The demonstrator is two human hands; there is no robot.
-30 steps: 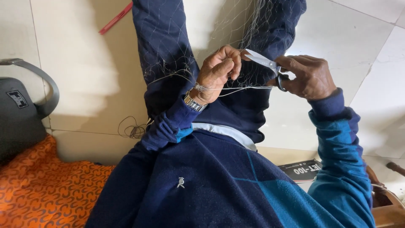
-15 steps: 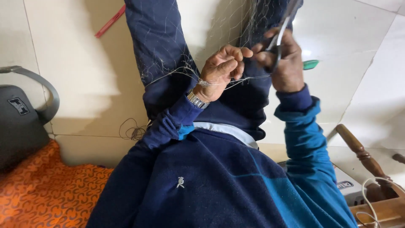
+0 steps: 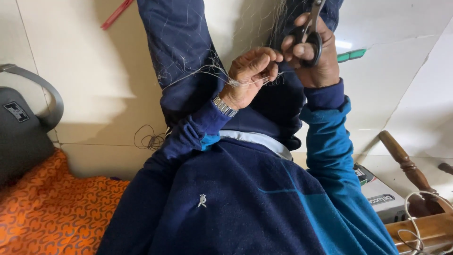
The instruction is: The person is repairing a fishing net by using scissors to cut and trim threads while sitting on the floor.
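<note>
since a second ago the right hand (image 3: 314, 49) has swung in from out at the side to sit just beside the left hand (image 3: 250, 75), above the lap, and the scissors (image 3: 309, 30) it carries now point up instead of lying across. half a second ago it was already nearly there, so the last stretch was only a small closing-in. the left hand has hardly shifted; it is pinched shut on the thin pale thread (image 3: 198, 73), which runs taut from its fingertips leftward across the dark blue trouser leg (image 3: 181, 52).

judging by that, the cutting tool has been brought to the pinch point, with thread and blades now close together (whether they touch is not clear).

the right hand is curled closed around the black scissor handles, fingers through the loops. the blades run off the top edge, so whether they are apart or together cannot be told. fine netting (image 3: 264, 23) hangs over the legs, but it is so thin that its extent is hard to trace against the white floor tiles (image 3: 94, 71). where the thread ends past the knee is unclear. the wristwatch (image 3: 224, 106) peeks from the left cuff. off to the sides lie an orange mat (image 3: 47, 208), a dark bag (image 3: 21, 132), a loose coil of dark cord (image 3: 148, 139) and a turned wooden leg (image 3: 401, 158), all only partly in view.
</note>
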